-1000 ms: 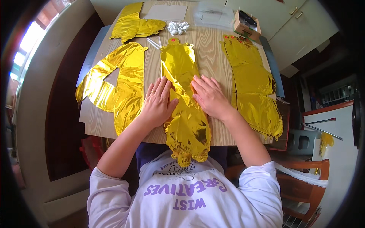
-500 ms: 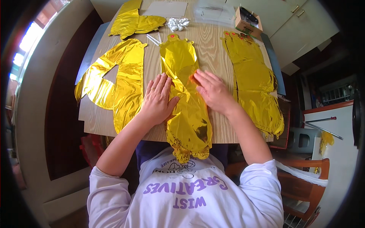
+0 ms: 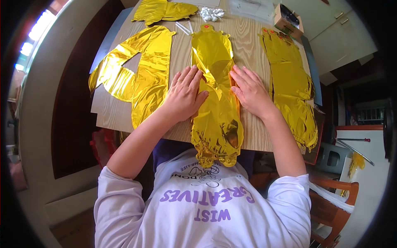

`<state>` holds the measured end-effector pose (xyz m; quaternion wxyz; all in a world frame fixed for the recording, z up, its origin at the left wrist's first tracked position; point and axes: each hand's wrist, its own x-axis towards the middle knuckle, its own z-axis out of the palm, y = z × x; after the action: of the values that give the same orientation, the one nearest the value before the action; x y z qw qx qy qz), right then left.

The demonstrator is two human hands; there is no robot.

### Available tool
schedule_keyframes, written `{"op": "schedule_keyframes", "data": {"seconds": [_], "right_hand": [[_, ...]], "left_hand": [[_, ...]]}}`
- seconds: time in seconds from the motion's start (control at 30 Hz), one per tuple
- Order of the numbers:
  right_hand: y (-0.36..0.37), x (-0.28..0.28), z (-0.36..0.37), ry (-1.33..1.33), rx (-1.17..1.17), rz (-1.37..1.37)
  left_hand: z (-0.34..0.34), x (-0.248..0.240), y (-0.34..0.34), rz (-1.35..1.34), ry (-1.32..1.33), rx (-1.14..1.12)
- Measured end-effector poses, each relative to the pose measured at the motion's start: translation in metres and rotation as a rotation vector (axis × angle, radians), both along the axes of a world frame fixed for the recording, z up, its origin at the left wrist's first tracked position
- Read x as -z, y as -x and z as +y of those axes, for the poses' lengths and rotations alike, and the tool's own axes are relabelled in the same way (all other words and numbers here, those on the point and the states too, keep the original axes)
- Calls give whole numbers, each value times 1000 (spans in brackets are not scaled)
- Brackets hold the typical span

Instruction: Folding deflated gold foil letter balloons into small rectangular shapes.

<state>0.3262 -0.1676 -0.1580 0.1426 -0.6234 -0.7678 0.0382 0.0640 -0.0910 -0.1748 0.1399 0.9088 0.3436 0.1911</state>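
Note:
A flat golden foil balloon (image 3: 217,111), long and crumpled, lies lengthwise before me. A red dot marks its far tab, and its frilled near end hangs over the table edge towards my shirt. Along its left edge rests my left hand (image 3: 185,96), fingers stretched out and lying flat. My right hand (image 3: 253,93) lies at the opposite edge, also with extended fingers, where an orange-tinted fold shows by the fingertips. To the left is a golden foil balloon shaped like a four (image 3: 153,70). Another golden foil balloon (image 3: 287,70) lies on the right.
Another golden foil piece (image 3: 165,11) lies at the far left of the wooden table (image 3: 180,49). Thin white straws (image 3: 182,28) and a heap of small white pieces (image 3: 211,15) are nearby. A cardboard box (image 3: 288,22) with dark items stands far right.
The whole view has shifted, so the table things appear further right and higher. My right hand has moved slightly outward to the middle balloon's right edge. My left hand stays along its left edge.

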Motion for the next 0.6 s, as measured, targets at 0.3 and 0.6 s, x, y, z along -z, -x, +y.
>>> {"op": "schedule_keyframes", "data": {"seconds": [0.3, 0.6], "right_hand": [[2, -4, 0, -17, -7, 4], [8, -13, -13, -97, -28, 54]], "left_hand": [[0, 3, -2, 9, -74, 3], [-4, -6, -1, -96, -138, 59]]}}
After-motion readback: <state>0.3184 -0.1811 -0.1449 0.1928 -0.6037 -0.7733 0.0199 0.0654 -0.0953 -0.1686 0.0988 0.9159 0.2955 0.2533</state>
